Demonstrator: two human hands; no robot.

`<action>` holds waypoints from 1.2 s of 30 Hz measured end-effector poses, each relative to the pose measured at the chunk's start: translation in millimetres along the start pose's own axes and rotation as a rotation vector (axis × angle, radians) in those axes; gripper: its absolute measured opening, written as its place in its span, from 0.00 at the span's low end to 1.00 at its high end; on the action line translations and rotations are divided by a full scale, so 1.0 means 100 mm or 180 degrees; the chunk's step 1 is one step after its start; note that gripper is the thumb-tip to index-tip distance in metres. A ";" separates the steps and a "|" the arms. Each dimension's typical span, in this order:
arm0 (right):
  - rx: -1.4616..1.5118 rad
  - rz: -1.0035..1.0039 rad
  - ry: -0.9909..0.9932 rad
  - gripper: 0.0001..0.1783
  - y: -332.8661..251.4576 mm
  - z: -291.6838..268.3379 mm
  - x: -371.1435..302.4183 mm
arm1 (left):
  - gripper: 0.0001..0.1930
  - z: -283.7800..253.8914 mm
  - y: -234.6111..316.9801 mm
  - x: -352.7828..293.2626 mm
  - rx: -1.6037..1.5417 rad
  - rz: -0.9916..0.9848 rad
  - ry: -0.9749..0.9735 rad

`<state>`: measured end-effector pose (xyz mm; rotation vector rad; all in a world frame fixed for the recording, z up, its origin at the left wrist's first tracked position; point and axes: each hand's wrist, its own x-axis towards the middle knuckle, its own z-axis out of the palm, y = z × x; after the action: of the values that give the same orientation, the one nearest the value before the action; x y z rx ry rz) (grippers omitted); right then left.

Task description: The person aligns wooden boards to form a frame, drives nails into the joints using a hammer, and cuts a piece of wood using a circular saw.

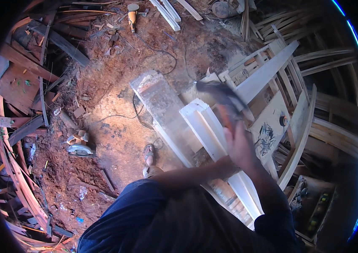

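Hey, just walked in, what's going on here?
A person's right hand grips a blurred, hammer-like tool over a pale grooved timber. The left forearm crosses toward the timber, its hand mostly hidden by the right arm. Small dark, nail-like pieces lie scattered on a board to the right.

This is a carpentry workshop: shavings (103, 67) litter the floor (111, 107), offcuts (31, 84) lie heaped at left near a circular saw (81, 148), long boards (337, 137) stack up at right, and a hammer (228, 114) and nails (265, 138) are out.
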<state>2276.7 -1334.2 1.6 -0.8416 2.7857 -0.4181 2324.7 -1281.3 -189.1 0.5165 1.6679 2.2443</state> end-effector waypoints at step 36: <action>0.2065 0.2843 0.1600 0.18 1.50 0.12 -4.12 | 0.51 0.83 0.47 0.06 0.4874 0.1204 -0.0953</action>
<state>2540.7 -983.8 -13.6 0.7063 2.7374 -1.3415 2355.8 -1221.3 -121.4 1.4177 2.9308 0.4797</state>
